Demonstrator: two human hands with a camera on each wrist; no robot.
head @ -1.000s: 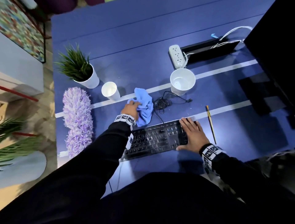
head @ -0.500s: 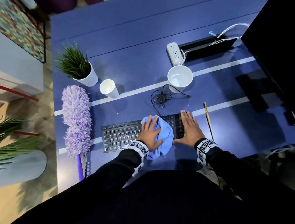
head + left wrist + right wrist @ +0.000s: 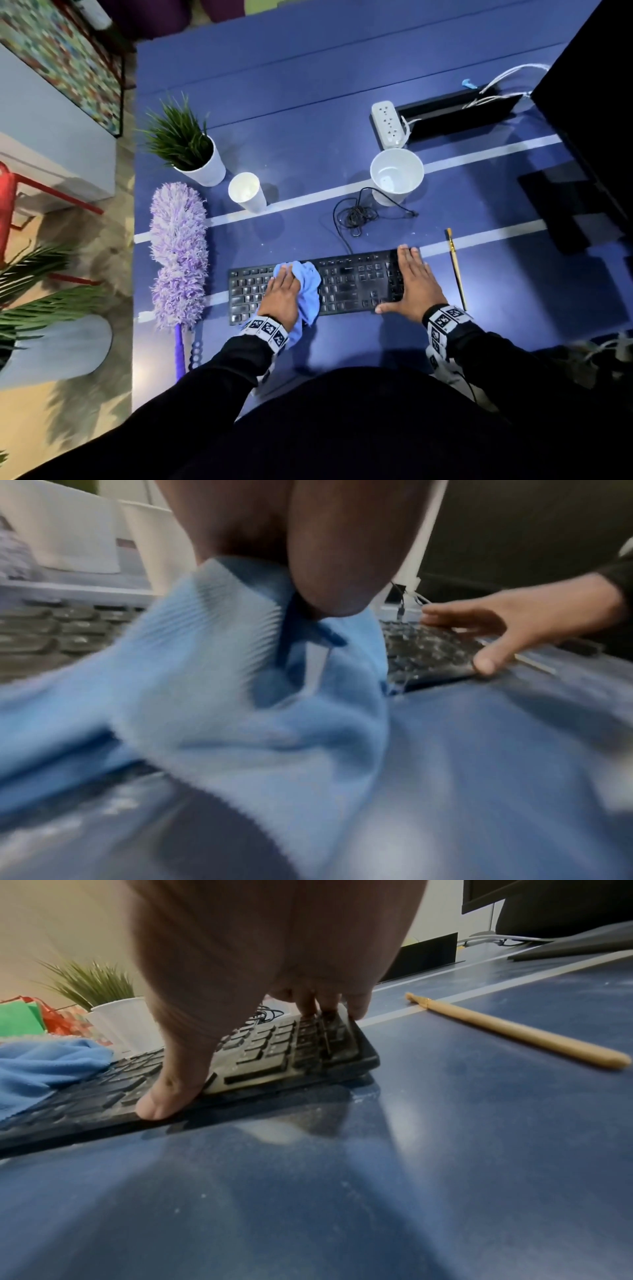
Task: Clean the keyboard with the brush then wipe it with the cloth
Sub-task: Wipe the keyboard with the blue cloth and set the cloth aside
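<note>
stage: the wiping half of the job is under way, judging by how things lie.
brush: the brush (image 3: 455,269) lies on the blue bench (image 3: 342,102) just right of the keyboard, in nobody's grip (so the brushing looks finished, though pale dust shows on the right-end keys in the right wrist view).
left hand: the left hand (image 3: 282,294) lies flat on the blue cloth (image 3: 308,284), fingers straight, pressing it onto the left-centre keys.
right hand: the right hand (image 3: 416,282) is spread flat, thumb out, pinning the right end of the keyboard (image 3: 352,284).
keyboard: it sits flat near the front edge of the bench, its cable coiled behind it.
left to do: the keys at the far left and under the right hand look unwiped yet.
</note>
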